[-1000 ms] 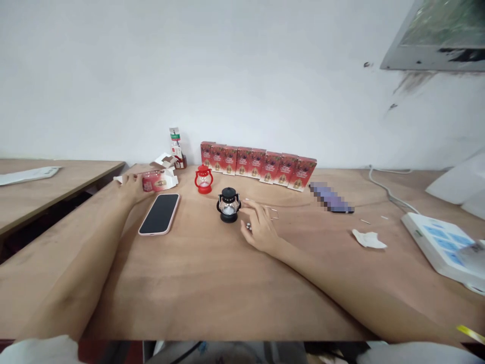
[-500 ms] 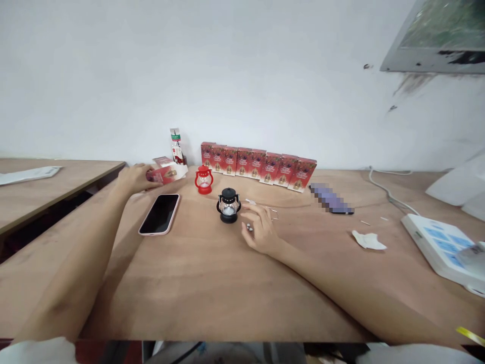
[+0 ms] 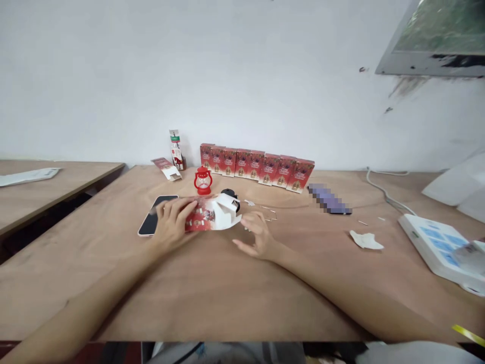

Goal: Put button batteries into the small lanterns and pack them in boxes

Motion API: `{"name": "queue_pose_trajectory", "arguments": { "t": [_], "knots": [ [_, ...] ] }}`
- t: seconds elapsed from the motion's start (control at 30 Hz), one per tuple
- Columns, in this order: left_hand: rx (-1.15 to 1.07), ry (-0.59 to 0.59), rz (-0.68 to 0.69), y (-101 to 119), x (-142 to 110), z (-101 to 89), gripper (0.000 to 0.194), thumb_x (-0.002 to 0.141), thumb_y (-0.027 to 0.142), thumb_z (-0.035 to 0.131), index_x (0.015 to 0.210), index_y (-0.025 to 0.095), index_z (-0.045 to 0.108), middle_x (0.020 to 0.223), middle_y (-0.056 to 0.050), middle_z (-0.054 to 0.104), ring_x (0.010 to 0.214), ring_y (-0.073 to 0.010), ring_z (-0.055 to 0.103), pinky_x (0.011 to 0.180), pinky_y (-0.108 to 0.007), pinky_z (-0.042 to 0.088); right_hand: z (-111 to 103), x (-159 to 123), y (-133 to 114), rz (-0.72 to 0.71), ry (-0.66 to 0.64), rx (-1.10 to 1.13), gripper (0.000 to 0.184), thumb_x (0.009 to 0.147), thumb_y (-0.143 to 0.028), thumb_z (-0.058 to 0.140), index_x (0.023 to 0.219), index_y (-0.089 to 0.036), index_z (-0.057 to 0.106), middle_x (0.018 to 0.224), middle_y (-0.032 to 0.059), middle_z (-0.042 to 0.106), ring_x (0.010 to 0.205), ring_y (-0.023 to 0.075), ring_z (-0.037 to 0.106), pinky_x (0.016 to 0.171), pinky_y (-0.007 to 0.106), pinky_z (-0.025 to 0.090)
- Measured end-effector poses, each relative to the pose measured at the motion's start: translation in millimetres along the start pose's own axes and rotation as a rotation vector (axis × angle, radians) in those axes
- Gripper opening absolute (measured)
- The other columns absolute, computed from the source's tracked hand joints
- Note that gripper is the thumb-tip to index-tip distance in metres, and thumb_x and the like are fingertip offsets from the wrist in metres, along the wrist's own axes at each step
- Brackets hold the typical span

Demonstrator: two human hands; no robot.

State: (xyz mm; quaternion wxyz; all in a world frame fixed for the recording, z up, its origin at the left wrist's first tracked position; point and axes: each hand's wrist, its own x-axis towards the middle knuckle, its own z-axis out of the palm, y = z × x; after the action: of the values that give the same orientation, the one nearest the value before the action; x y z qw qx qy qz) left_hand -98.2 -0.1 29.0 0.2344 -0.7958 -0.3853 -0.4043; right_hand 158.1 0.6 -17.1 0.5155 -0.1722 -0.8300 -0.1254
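Note:
My left hand (image 3: 172, 221) is closed on a red cardboard box (image 3: 203, 214) with loose white end flaps, held above the table toward its middle. Just right of the flaps is my right hand (image 3: 258, 235), fingers apart and thumb stretched out; whether a fingertip touches a flap I cannot tell. Behind the box stands a black miniature lantern (image 3: 230, 193), mostly hidden by it. A red miniature lantern (image 3: 203, 181) stands upright farther back. Part of a phone (image 3: 149, 224) with a pink edge shows under my left hand.
Several red boxes (image 3: 242, 164) stand in a row along the wall. Another red box (image 3: 165, 167) lies at the back left beside a small bottle-like package (image 3: 177, 151). On the right are a purple phone (image 3: 328, 198), a white scrap (image 3: 366, 240) and a white device (image 3: 435, 247).
My left hand has picked up one red box from the back left and brought it right and nearer, in front of the black lantern. My right hand has shifted slightly.

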Motion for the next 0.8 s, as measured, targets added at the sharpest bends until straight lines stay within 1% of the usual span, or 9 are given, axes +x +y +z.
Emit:
{"name": "queue_pose_trajectory", "arguments": {
  "t": [0.07,0.17,0.33,0.4,0.47,0.53,0.67,0.73,0.8],
  "knots": [
    [0.036,0.023,0.068,4,-16,8.9,0.059,0.075,0.038,0.065,0.127,0.024,0.044,0.116,-0.012,0.057,0.104,-0.029,0.051,0.085,-0.042,0.035,0,0,-3,0.009,-0.012,-0.009,0.062,0.082,-0.033,0.059,0.135,-0.026,0.029,0.101,0.0077,0.061,0.092,0.0224,0.059,0.082,0.04,0.043],
    [0.04,0.059,0.12,5,-22,15.5,0.058,0.076,0.035,0.064,0.129,0.026,0.042,0.116,-0.012,0.056,0.105,-0.0274,0.052,0.085,-0.041,0.036,-2,3,-6,0.072,0.015,-0.009,0.063,0.083,-0.038,0.059,0.136,-0.023,0.03,0.1,0.0089,0.061,0.09,0.0231,0.058,0.081,0.04,0.044],
    [0.012,0.102,0.055,-6,-29,19.8,0.038,0.072,0.032,0.067,0.109,0.031,0.058,0.104,-0.008,0.06,0.098,-0.0254,0.054,0.086,-0.04,0.038,-6,8,-11,0.077,-0.003,0.087,0.03,0.09,-0.037,0.047,0.115,-0.022,0.052,0.09,0.0073,0.063,0.085,0.022,0.058,0.076,0.038,0.046],
    [0.033,0.112,0.031,-9,-34,20.1,0.032,0.07,0.029,0.068,0.101,0.033,0.062,0.099,-0.007,0.061,0.095,-0.0245,0.055,0.084,-0.04,0.038,-8,9,-14,0.146,-0.007,0.138,0.024,0.092,-0.031,0.04,0.109,-0.021,0.055,0.09,0.0074,0.064,0.088,0.0208,0.06,0.076,0.035,0.047],
    [0.043,0.118,0.052,-10,-37,19.4,0.029,0.07,0.024,0.069,0.096,0.037,0.065,0.093,-0.005,0.062,0.09,-0.0226,0.056,0.081,-0.037,0.037,-9,10,-16,0.277,0.007,0.172,0.022,0.093,-0.027,0.038,0.102,-0.02,0.058,0.094,0.0077,0.066,0.09,0.0194,0.061,0.076,0.033,0.049],
    [0.004,0.091,0.057,-8,-37,17.7,0.028,0.072,0.021,0.068,0.093,0.039,0.066,0.089,-0.004,0.063,0.087,-0.0208,0.056,0.08,-0.036,0.036,-8,11,-17,0.383,0.002,0.221,0.02,0.092,-0.024,0.04,0.09,-0.02,0.06,0.095,0.0071,0.067,0.088,0.0182,0.063,0.074,0.03,0.049],
    [-0.107,-0.05,-0.012,0,-29,11.8,0.026,0.075,0.022,0.064,0.094,0.039,0.068,0.088,-0.005,0.064,0.087,-0.0203,0.056,0.081,-0.036,0.035,-3,11,-13,0.455,-0.049,0.358,0.016,0.087,-0.02,0.045,0.08,-0.018,0.061,0.083,0.0055,0.067,0.077,0.0167,0.063,0.066,0.027,0.05],
    [-0.06,-0.059,0.086,4,-23,8.6,0.027,0.075,0.022,0.065,0.096,0.039,0.067,0.089,-0.004,0.064,0.086,-0.0198,0.056,0.08,-0.035,0.035,0,9,-11,0.524,-0.025,0.385,0.014,0.084,-0.02,0.049,0.083,-0.018,0.063,0.083,0.0055,0.066,0.074,0.0168,0.062,0.063,0.027,0.05],
    [0.045,0.003,0.264,8,-18,5.4,0.027,0.074,0.027,0.068,0.098,0.039,0.065,0.089,-0.003,0.065,0.085,-0.0191,0.057,0.078,-0.035,0.034,1,8,-10,0.599,0.009,0.394,0.016,0.082,-0.019,0.049,0.084,-0.018,0.065,0.086,0.0059,0.067,0.074,0.0166,0.063,0.062,0.026,0.049]
  ]
}}
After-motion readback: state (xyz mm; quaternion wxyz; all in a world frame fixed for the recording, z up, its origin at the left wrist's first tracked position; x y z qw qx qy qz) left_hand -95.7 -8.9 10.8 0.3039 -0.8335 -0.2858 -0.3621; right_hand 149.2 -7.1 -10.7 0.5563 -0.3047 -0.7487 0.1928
